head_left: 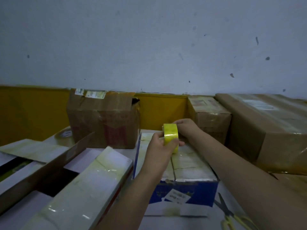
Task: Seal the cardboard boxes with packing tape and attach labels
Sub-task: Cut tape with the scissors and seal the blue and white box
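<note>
A yellowish roll of packing tape (pixel 171 133) is held upright just above a closed blue-and-white box (pixel 187 165) in the middle. My left hand (pixel 160 146) grips the roll from the near side, with the thumb across its face. My right hand (pixel 186 127) holds the roll's far edge, fingers curled at its top. The box top shows old tape along its centre seam, and a white label (pixel 177 195) sticks to its blue front. To the left lies a white box (pixel 93 178) with its flaps open.
Yellow-handled scissors (pixel 232 214) lie at the bottom right. A worn brown box (pixel 103 120) stands behind, with a second tape roll (pixel 65 135) to its left. More taped brown boxes (pixel 265 128) fill the right side. A grey wall with a yellow band is behind.
</note>
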`<state>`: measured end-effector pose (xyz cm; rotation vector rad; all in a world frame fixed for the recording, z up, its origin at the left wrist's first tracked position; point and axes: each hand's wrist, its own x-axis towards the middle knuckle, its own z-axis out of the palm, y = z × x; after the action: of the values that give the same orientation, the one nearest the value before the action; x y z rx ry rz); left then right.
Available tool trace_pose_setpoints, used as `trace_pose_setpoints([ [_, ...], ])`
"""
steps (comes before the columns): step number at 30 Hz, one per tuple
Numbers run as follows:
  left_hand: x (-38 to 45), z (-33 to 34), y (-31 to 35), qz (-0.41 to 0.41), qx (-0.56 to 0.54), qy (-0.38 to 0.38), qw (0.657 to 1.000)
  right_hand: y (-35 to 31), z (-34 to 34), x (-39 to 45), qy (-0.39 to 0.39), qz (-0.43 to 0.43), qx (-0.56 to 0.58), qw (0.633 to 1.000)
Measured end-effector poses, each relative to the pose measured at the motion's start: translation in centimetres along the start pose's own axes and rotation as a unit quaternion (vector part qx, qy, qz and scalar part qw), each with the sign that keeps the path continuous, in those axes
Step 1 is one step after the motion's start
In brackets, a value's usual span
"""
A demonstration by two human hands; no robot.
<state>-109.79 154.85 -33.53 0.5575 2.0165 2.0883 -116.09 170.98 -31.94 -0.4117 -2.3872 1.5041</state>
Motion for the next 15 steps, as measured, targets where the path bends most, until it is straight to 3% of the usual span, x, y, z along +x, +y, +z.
trace_pose_setpoints([
  [4,0.8,-1.0,-0.3,-0.007,-0.022,-0.004,1.000,0.8,0.4,0.8,-0.010,-0.041,-0.081,0.996],
  [8,1.7,-2.9,0.0,-0.032,-0.102,0.046,0.993,1.6,0.5,0.7,0.022,-0.040,-0.124,0.991],
  [15,1.0,-3.0,0.2,0.030,0.024,0.047,0.998,1.2,-0.1,1.5,0.054,-0.020,-0.117,0.991],
])
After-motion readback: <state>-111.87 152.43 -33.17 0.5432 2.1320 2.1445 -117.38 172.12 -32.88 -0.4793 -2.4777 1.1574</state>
